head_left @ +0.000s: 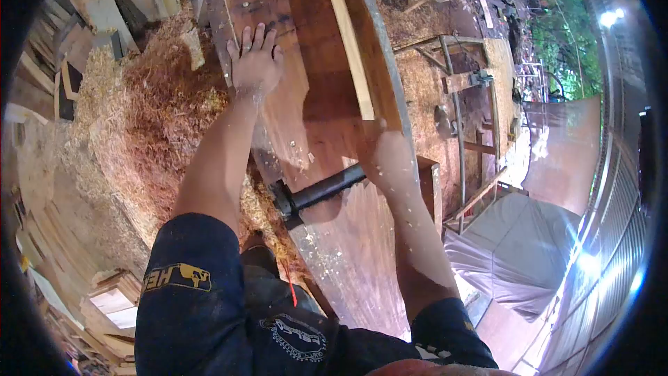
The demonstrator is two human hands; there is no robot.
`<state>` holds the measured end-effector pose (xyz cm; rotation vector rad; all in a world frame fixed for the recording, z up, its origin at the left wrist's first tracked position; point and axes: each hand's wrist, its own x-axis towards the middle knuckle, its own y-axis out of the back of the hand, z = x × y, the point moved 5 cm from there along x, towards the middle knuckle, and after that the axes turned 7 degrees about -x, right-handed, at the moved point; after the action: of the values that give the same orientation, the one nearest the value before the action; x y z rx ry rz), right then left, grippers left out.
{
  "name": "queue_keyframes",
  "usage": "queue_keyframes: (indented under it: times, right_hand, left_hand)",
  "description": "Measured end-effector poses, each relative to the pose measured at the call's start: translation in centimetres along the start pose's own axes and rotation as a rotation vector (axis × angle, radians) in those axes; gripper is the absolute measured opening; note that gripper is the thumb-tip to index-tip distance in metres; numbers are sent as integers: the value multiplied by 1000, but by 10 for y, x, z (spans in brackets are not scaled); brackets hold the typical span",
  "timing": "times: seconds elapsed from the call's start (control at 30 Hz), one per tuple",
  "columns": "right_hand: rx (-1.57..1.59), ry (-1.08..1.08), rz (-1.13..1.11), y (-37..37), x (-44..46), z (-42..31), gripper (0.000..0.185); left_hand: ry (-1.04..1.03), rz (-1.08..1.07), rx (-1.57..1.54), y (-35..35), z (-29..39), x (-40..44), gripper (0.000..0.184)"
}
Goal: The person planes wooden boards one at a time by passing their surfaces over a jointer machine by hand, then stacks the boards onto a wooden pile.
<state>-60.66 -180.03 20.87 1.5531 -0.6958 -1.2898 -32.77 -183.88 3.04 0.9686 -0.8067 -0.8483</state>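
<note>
My left hand (256, 63) lies flat with fingers spread on a reddish-brown wooden board (271, 97), near its left edge. My right hand (387, 157) is curled into a fist at the right side of the board, blurred by motion. What its fingers close on is hidden. A dark metal bar (327, 188), which looks like part of a clamp, crosses the board, its right end beside my right hand. The bar's black head (283, 200) sits at the board's left edge. A pale wood strip (348, 42) runs lengthwise and ends just above my right hand.
Shavings (167, 118) are heaped on the ground at left, with stacked planks (49, 63) beyond. A metal frame (459, 125) stands at right, near a grey tarp (522, 244). Loose chips (334, 251) dot the board.
</note>
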Motion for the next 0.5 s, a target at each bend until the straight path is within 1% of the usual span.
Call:
queue_keyframes:
  times: [0.1, 0.13, 0.17, 0.23, 0.27, 0.3, 0.33, 0.37, 0.43, 0.47, 0.5]
  right_hand:
    - [55, 108, 42, 15, -50, -6, 26]
    - [127, 55, 59, 18, -74, -4, 29]
    - [166, 34, 14, 23, -101, -8, 29]
    - [336, 104, 73, -15, -147, 15, 26]
    - [408, 65, 38, -19, -171, 21, 27]
    - [487, 28, 3, -22, -194, 26, 27]
    - [569, -7, -33, -27, -215, 32, 28]
    - [584, -47, -31, -37, -234, 41, 29]
    - [609, -128, -24, -73, -263, 69, 33]
    - [782, -175, 50, -101, -275, 86, 39]
    - [758, -193, 94, -100, -286, 88, 40]
  left_hand:
    - [12, -11, -59, 0, -2, -5, 51]
    - [15, -13, -97, 3, -1, -3, 51]
    - [-5, -35, -174, 0, -3, -2, 50]
    - [-37, -82, -307, -4, -23, 0, 47]
    - [-59, -16, -489, -3, -37, 0, 38]
    - [-4, 3, -573, 19, -36, -15, 37]
    - [51, 22, -654, 41, -37, -44, 35]
    - [105, 41, -733, 67, -34, -79, 34]
    - [291, 5, -1051, 103, -10, -178, 26]
    - [423, -91, -1198, 100, 0, -231, 19]
    - [484, -315, -1403, 113, 29, -286, 20]
